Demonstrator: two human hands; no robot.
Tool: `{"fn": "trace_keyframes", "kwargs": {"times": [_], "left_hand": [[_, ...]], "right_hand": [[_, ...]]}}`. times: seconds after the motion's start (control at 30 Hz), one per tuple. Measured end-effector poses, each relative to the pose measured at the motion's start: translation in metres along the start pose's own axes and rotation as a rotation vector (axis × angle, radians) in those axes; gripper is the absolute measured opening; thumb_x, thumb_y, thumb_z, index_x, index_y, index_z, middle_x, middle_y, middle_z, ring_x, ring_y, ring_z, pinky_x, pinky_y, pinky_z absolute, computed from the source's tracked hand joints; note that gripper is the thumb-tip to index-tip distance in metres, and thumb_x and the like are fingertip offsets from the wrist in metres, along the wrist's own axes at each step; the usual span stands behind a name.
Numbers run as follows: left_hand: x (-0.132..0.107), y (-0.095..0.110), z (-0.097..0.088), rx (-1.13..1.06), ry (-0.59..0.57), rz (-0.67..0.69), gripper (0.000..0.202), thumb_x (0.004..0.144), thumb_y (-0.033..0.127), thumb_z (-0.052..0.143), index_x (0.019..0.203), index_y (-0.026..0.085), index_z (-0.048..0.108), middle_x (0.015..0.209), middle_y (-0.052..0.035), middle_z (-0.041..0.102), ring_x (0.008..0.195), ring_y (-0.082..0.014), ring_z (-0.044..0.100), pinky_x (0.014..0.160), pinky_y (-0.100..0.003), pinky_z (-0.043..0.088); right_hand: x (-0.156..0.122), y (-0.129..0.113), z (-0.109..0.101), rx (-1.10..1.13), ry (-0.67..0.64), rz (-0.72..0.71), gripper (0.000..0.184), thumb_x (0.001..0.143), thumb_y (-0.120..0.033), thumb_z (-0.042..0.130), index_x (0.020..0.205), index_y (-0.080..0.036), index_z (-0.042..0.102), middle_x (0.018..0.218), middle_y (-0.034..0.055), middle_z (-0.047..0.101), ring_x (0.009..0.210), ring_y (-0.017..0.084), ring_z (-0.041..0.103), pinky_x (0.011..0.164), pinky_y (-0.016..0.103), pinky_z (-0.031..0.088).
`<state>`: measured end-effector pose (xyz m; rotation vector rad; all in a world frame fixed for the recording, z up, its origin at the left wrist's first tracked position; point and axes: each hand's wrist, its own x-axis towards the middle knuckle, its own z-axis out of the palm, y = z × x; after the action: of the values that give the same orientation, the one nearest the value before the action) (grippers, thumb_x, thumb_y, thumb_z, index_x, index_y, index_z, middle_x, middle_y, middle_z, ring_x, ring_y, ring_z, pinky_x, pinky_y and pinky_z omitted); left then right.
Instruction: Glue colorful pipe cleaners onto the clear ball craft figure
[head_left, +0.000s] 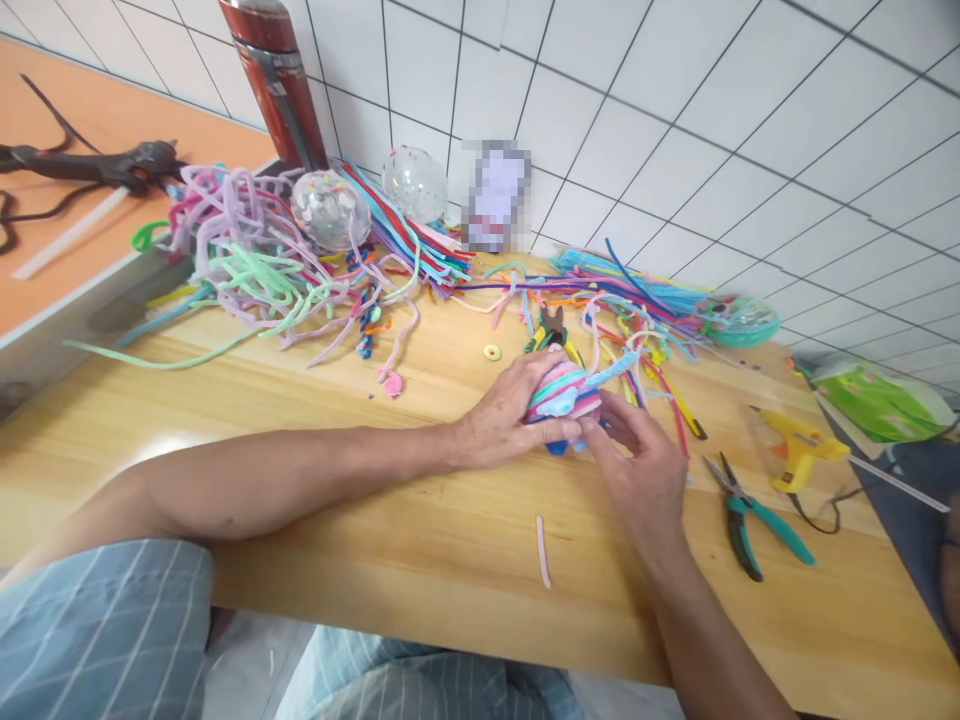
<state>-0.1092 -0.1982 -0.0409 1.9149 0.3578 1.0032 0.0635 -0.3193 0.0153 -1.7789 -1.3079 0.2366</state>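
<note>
A striped ball-shaped craft of coiled pipe cleaners [561,388], in pink, teal and purple, is held just above the wooden table between my two hands. A light blue piece sticks out from its upper right, and a paler blue patch sits on its front. My left hand [510,415] wraps around its left side, the thumb along the lower front. My right hand [637,450] is closed at its lower right, fingertips pressed against it; whatever they pinch there is hidden. Below lies a short pink pipe cleaner piece [543,552].
Teal-handled pliers [742,510] and a yellow glue gun [802,450] lie to the right. Behind are pipe cleaner heaps [240,250], clear confetti balls [331,210], a phone [496,195] against the tiled wall and a red thermos [274,85]. A black glue gun [112,165] rests far left.
</note>
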Motion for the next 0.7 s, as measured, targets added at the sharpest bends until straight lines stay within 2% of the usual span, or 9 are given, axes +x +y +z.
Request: {"fn": "trace_keyframes", "kwargs": {"times": [0.17, 0.33, 0.53, 0.7], "left_hand": [[0.0, 0.005, -0.002, -0.008, 0.033, -0.014, 0.07, 0.106, 0.057, 0.071, 0.164, 0.025, 0.047, 0.164, -0.0184, 0.056, 0.158, -0.0361, 0.052, 0.135, -0.058, 0.041], [0.0, 0.01, -0.005, -0.04, 0.013, -0.045, 0.064, 0.108, 0.055, 0.069, 0.161, 0.025, 0.049, 0.164, -0.0177, 0.055, 0.16, -0.034, 0.05, 0.137, -0.057, 0.038], [-0.002, 0.01, -0.007, -0.08, 0.008, -0.058, 0.064, 0.107, 0.052, 0.071, 0.163, 0.029, 0.05, 0.167, -0.0149, 0.054, 0.16, -0.0353, 0.05, 0.138, -0.058, 0.038], [-0.001, 0.007, -0.005, -0.089, 0.017, -0.063, 0.064, 0.106, 0.052, 0.073, 0.161, 0.028, 0.052, 0.165, -0.0157, 0.055, 0.159, -0.0357, 0.051, 0.137, -0.058, 0.039]], "right_hand": [[-0.007, 0.004, 0.001, 0.076, 0.021, 0.042, 0.051, 0.094, -0.054, 0.081, 0.133, -0.021, 0.082, 0.118, 0.012, 0.087, 0.106, 0.031, 0.086, 0.096, 0.049, 0.072], [-0.006, 0.009, -0.002, 0.124, 0.023, 0.053, 0.043, 0.098, -0.049, 0.078, 0.129, -0.021, 0.083, 0.117, 0.0124, 0.088, 0.106, 0.031, 0.086, 0.096, 0.048, 0.072], [-0.012, 0.006, -0.004, -0.027, 0.007, -0.153, 0.035, 0.105, -0.041, 0.072, 0.135, -0.025, 0.081, 0.122, 0.01, 0.087, 0.102, 0.027, 0.087, 0.09, 0.042, 0.073], [-0.015, 0.006, -0.005, -0.182, -0.011, -0.363, 0.034, 0.108, -0.035, 0.069, 0.14, -0.028, 0.079, 0.129, 0.0098, 0.085, 0.1, 0.025, 0.085, 0.1, 0.046, 0.07]]}}
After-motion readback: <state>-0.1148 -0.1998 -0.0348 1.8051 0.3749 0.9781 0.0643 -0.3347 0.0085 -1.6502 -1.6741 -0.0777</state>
